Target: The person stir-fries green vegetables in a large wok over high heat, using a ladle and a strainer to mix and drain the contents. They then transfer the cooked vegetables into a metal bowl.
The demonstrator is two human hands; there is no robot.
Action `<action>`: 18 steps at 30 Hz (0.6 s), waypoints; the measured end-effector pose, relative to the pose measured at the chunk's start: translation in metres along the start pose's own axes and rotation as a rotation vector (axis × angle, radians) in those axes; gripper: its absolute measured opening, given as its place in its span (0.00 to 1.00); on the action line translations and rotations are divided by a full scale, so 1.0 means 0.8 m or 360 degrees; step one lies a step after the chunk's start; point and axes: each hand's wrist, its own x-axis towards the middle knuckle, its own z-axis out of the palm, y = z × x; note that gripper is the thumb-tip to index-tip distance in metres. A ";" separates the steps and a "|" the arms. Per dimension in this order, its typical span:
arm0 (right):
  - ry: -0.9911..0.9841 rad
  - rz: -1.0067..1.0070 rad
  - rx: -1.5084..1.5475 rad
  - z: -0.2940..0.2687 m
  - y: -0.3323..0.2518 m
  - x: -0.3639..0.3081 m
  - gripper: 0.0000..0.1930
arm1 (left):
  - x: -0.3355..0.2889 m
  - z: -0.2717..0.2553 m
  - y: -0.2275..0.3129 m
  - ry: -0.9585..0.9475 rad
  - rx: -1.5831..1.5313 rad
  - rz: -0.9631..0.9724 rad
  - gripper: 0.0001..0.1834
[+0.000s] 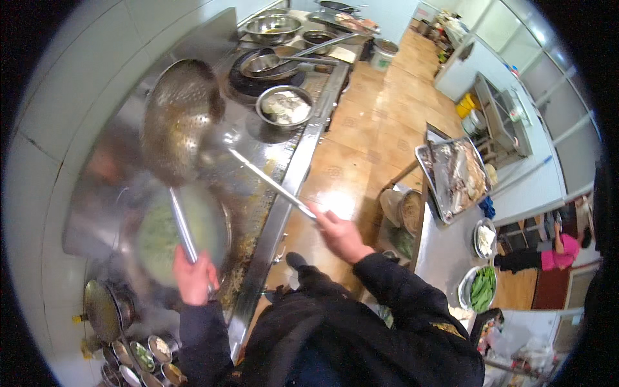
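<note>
Gripping a shiny silver metal handle, the person's bare left hand (193, 276) has its fingers wrapped around the shaft of a large, round, perforated metal skimmer (177, 126), whose bowl hangs tilted above the steel cooktop (255, 213), just beyond a wide round metal wok (227, 227). The bare right hand (340, 236) is closed round the end of a long, thin, silver metal ladle (267, 182) — its far end reaches to the skimmer's right, where the head is too blurred to make out clearly. The wok lies in front of the left hand, holding a cloudy, pale green liquid (169, 226) with steam over it. Beyond the ladle, a round stainless-steel bowl (262, 97) of white food sits near the cooktop's front edge, close to a black round burner ring (237, 80). At the lower left, small round metal bowls (143, 356) of ingredients stand together beside a dark round pan (102, 313). To the right, on a grey metal side table (438, 251), a rectangular silver metal tray (440, 190) carries pale brown pieces of food — and nearer the person, a round pale bowl (463, 298) holds green leaves. A person in a bright pink top (562, 253) appears at the far right.
</note>
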 end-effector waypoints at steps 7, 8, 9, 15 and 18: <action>0.0034 0.0322 0.0103 -0.016 0.072 -0.060 0.35 | 0.020 0.004 0.035 0.0022 -0.0254 0.0009 0.10; 0.0087 0.0268 0.0146 -0.012 0.079 -0.056 0.33 | 0.009 0.003 0.048 0.0013 -0.0355 -0.0001 0.09; 0.0176 0.0201 0.0172 -0.007 0.083 -0.048 0.31 | -0.003 0.004 0.064 -0.0008 -0.0458 -0.0012 0.08; -0.0039 0.0503 0.0599 -0.001 0.063 0.027 0.29 | -0.066 -0.010 0.059 -0.0123 -0.0932 0.0436 0.12; -0.0240 0.0544 0.0836 0.008 0.050 0.063 0.29 | -0.097 -0.012 0.031 0.0108 -0.0880 0.0559 0.16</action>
